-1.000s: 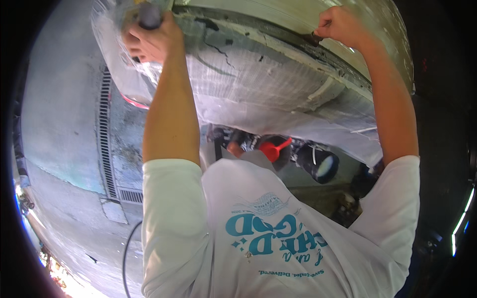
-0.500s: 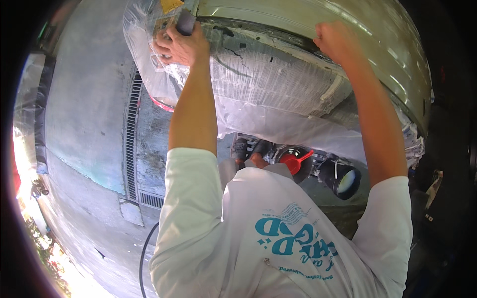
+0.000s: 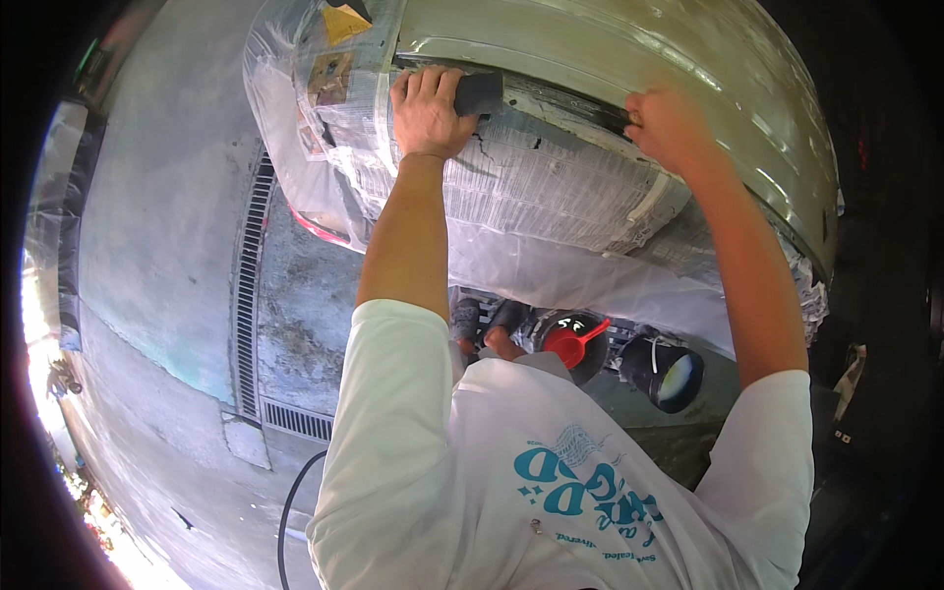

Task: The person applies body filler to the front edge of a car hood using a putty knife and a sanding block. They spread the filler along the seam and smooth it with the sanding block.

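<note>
My left hand (image 3: 428, 113) is closed on a dark grey piece of sandpaper (image 3: 481, 94). It rests at the edge of a glossy olive-beige vehicle panel (image 3: 551, 49), where newspaper masking (image 3: 551, 187) begins. A dark strip runs along that edge toward my right hand (image 3: 674, 128). That hand is curled over the panel's border and slightly blurred; whatever its fingers hold, if anything, is hidden.
Plastic film (image 3: 590, 270) hangs below the newspaper. Near my feet stand a dark basin with a red dipper (image 3: 567, 346) and a black bucket (image 3: 661, 372). A drain grate (image 3: 248, 295) crosses the concrete floor. A yellowish folded sheet (image 3: 344, 24) lies at the upper left.
My left hand has slid right along the panel edge with the sandpaper, away from the plastic-covered corner. My right hand has moved slightly down in the picture, still curled.
</note>
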`<state>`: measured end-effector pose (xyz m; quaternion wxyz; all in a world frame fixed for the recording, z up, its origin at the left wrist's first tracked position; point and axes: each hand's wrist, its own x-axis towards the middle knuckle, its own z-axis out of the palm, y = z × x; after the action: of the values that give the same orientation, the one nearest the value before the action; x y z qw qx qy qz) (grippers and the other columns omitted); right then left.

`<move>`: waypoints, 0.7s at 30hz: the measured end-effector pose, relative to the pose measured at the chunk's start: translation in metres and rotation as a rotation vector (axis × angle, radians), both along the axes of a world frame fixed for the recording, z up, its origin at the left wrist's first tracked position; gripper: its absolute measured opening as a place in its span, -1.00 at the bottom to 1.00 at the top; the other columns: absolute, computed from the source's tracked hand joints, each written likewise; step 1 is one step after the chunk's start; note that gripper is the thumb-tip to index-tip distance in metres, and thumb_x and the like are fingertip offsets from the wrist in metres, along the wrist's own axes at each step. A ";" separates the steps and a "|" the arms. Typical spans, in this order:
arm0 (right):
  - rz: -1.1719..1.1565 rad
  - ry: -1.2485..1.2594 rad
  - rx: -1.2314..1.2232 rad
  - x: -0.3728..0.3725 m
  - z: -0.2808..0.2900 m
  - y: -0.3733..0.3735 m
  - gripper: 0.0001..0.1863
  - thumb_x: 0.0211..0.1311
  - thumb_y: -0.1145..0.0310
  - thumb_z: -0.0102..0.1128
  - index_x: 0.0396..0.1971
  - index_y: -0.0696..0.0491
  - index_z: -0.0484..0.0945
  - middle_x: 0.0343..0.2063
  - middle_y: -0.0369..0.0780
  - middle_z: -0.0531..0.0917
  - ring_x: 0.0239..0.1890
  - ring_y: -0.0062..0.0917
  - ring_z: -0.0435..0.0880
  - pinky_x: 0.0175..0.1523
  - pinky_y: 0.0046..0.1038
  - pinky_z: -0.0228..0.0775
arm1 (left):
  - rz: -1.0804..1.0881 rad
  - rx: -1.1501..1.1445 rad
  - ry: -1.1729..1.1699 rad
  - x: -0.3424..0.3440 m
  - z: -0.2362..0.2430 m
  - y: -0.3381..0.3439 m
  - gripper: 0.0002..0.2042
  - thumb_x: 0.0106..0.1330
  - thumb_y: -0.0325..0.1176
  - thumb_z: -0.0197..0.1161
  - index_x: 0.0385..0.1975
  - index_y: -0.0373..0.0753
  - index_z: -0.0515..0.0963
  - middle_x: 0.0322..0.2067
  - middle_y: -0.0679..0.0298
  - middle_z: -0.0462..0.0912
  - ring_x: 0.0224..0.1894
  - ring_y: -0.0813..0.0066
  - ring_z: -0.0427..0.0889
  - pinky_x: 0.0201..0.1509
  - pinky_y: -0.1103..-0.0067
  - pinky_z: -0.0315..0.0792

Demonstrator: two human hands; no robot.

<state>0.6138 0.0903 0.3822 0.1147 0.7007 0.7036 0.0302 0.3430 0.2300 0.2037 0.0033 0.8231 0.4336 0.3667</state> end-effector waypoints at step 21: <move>-0.110 0.300 -0.383 0.031 0.027 0.083 -0.78 0.13 0.29 0.48 -0.32 0.13 0.74 -0.38 -0.03 0.76 -0.32 -0.18 0.76 -0.16 -0.13 0.56 | -0.004 0.044 -0.097 0.005 -0.001 -0.003 -0.53 -0.18 -0.13 0.57 -0.16 0.01 0.70 -0.13 0.41 0.67 0.03 0.29 0.61 0.37 0.22 0.31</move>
<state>0.6452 0.1732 0.4087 0.1411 0.6998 0.6665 -0.2146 0.3476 0.2273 0.2022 0.0068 0.8050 0.4233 0.4157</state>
